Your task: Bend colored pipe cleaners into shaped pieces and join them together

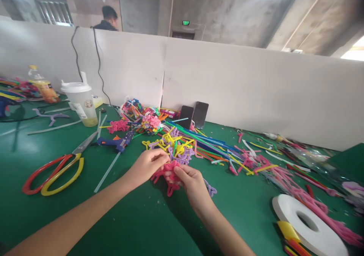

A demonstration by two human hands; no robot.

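Both my hands meet over the green table, pinching a bent pink pipe-cleaner shape. My left hand grips its upper left part with curled fingers. My right hand holds its right side, thumb pressed on the pink loops. Just behind them lies a heap of yellow and purple pipe-cleaner shapes. A purple piece sticks out beside my right hand.
Red and yellow handled scissors and a blue glue gun lie to the left, with a lidded cup. Loose coloured pipe cleaners spread right. A white tape roll sits at lower right. Two phones lean on the white partition; a person stands behind it.
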